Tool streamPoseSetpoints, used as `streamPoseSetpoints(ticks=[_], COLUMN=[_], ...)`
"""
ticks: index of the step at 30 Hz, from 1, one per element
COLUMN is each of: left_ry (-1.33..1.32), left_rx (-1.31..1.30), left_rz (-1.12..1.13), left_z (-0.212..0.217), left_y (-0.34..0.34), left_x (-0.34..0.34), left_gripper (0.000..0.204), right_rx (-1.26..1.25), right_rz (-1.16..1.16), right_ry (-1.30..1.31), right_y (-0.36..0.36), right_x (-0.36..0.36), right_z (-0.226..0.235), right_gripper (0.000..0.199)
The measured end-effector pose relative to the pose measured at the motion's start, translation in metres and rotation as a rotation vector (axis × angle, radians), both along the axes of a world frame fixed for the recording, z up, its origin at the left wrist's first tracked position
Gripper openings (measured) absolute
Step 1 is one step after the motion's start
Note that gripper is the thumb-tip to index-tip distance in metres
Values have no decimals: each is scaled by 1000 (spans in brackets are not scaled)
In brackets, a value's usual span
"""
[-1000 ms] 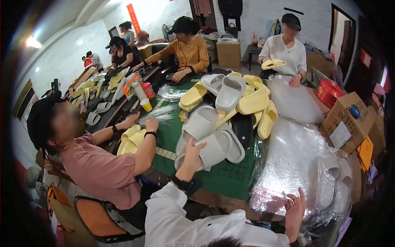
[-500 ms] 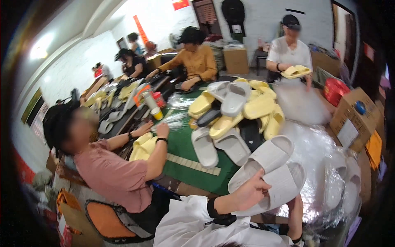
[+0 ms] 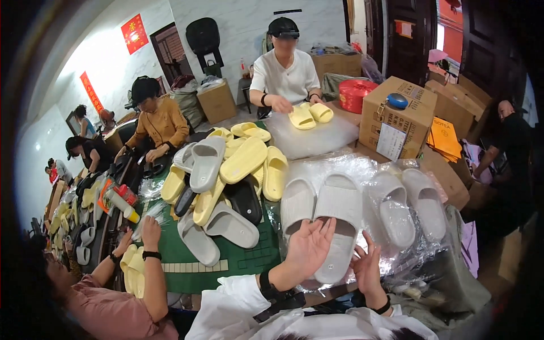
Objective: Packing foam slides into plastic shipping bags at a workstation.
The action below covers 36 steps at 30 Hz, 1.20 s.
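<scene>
Head view: pair of pale grey slides (image 3: 320, 218) lying side by side near the worktop's (image 3: 249, 258) front edge, partly on crinkled clear plastic bags (image 3: 362, 170). Long axes running from the near edge away toward the far side, open toes nearest the wearer, heels pointing off to the far edge, the right slide leaning slightly rightward. Left hand (image 3: 307, 247) spread flat, palm up, fingers loose under the right slide's near end, touching, not clamped. Right hand (image 3: 367, 271) open just beside that same end, fingers raised, gripping nothing. Second bagged grey pair (image 3: 408, 207) to the right. Heap of yellow and grey slides (image 3: 226, 175) toward the worktop's middle.
</scene>
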<state>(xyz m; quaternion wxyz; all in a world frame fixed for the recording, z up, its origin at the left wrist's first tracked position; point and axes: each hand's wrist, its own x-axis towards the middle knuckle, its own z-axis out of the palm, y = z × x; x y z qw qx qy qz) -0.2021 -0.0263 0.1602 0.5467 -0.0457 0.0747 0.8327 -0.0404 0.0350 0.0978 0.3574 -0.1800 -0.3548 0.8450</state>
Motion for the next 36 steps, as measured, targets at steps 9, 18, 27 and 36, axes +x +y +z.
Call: streamPoseSetpoints(ticks=[9,18,27,36], left_ry=[310,1289,2076,2225], left_rx=[-327,-418,-226,-292], left_rz=[-232,-655,-440,-583], left_z=[-37,-86,-113,-116], left_y=[28,-86,-98,-100], left_x=[-13,-18,5,9], left_gripper=[28,39,38,44], right_rx=[574,995,1421,1370], right_rz=[-425,287,203,170], right_ry=[-104,-660,-1156,-1173], right_y=[17,33,17,21], right_x=[-18,-33,-80,-98], right_z=[61,61,-1,-2], right_gripper=[85,25,54,55])
